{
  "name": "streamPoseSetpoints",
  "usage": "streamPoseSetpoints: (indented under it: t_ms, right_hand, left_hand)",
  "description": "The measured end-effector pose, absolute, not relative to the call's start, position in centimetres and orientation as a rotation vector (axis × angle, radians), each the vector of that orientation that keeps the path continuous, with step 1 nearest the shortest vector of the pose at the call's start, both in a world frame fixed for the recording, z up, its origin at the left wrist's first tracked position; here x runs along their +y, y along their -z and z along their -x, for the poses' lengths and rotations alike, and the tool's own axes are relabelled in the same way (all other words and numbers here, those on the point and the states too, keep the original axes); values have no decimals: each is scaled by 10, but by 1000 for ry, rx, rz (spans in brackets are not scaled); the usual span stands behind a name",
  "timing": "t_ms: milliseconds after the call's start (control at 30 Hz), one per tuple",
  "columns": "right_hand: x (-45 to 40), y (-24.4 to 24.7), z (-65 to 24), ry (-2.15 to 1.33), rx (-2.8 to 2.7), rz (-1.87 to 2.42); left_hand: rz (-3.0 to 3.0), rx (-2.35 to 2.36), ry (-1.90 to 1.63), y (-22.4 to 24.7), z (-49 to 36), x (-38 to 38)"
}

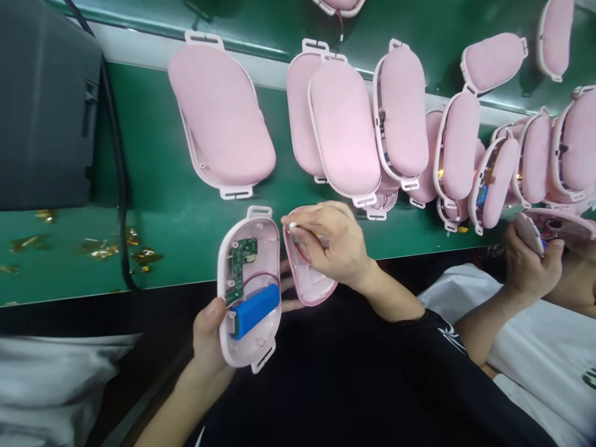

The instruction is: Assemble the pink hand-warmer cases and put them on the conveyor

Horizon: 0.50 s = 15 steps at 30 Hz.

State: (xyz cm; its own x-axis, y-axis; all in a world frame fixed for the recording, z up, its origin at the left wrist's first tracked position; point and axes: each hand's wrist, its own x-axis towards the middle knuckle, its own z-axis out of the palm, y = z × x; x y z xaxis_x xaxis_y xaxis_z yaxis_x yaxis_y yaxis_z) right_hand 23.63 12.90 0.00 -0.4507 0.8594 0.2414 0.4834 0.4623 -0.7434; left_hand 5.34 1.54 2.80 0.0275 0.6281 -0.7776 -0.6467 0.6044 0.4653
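Observation:
My left hand (210, 332) grips an opened pink housing half (226, 347) from its left side, its fingertips showing behind the other half. Inside sit a green circuit board (238, 268) and a blue battery cell (255, 311) with a thin red wire. Just right of it is the second pink shell (316, 293), supported from behind by the left fingers. My right hand (336, 241) is over this shell, thumb and forefinger pinching a small white wire connector (292, 226). Red and yellow wires run from the connector under the right hand.
Several pink cases (344, 124) lie along the green bench (153, 236), some partly open. A dark grey box (44, 112) with a black cable (118, 155) stands at left near gold foil scraps (100, 248). At right, a co-worker's hand (533, 267) holds another case.

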Motion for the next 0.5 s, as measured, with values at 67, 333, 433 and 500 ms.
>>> streamPoseSetpoints:
  t_ms: [67, 333, 433, 500]
  right_hand:
    - [128, -2, -236, -763, -2216, 1026]
    - [130, -1, -228, -246, -2273, 698]
    - [130, -3, -226, -258, -2278, 683]
    - [129, -4, -226, -292, -2271, 683]
  left_hand:
    - [29, 1175, -992, -33, -54, 19]
    - [-96, 1093, -1096, -33, -58, 28]
    - [-95, 1050, -1082, -33, -60, 29]
    - [-77, 1054, -1067, -32, -59, 26]
